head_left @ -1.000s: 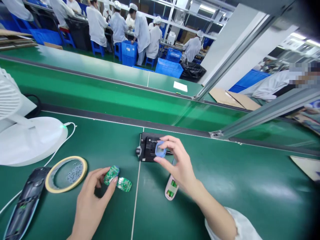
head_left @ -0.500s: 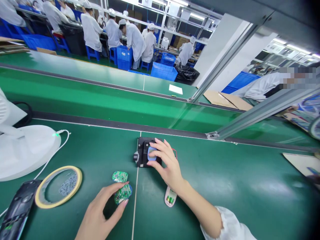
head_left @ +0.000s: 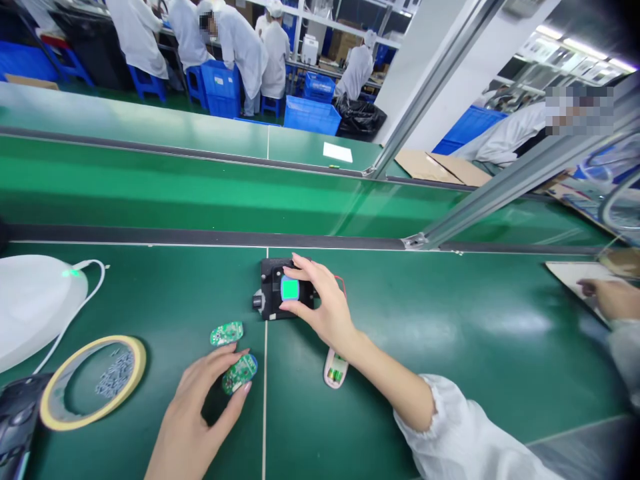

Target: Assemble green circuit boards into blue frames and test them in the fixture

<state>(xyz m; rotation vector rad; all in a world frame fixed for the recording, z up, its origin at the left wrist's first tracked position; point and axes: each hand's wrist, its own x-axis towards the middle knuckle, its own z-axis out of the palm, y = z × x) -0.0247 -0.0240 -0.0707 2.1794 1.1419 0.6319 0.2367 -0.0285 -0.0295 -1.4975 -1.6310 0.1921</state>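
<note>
My right hand (head_left: pixel 320 303) pinches a small blue-framed display module (head_left: pixel 290 289) whose screen glows green, pressed onto a black test fixture (head_left: pixel 270 298) on the green bench. My left hand (head_left: pixel 197 417) rests lower left, thumb and fingers closed round a green circuit board (head_left: pixel 240 373). A second green circuit board (head_left: pixel 227 333) lies just above it, untouched. A white housing with two green batteries (head_left: pixel 335 369) lies under my right wrist.
A tape roll (head_left: pixel 55 413) ringing several small screws lies at the left, by a white fan base (head_left: pixel 35 307) and a dark device (head_left: pixel 13 427). A conveyor belt (head_left: pixel 200 193) runs behind the bench. Another person's hand (head_left: pixel 607 297) rests at the right edge.
My right hand brought the display module down onto the black fixture, and its screen lit green. My left hand lifted one board and moved it below the other.
</note>
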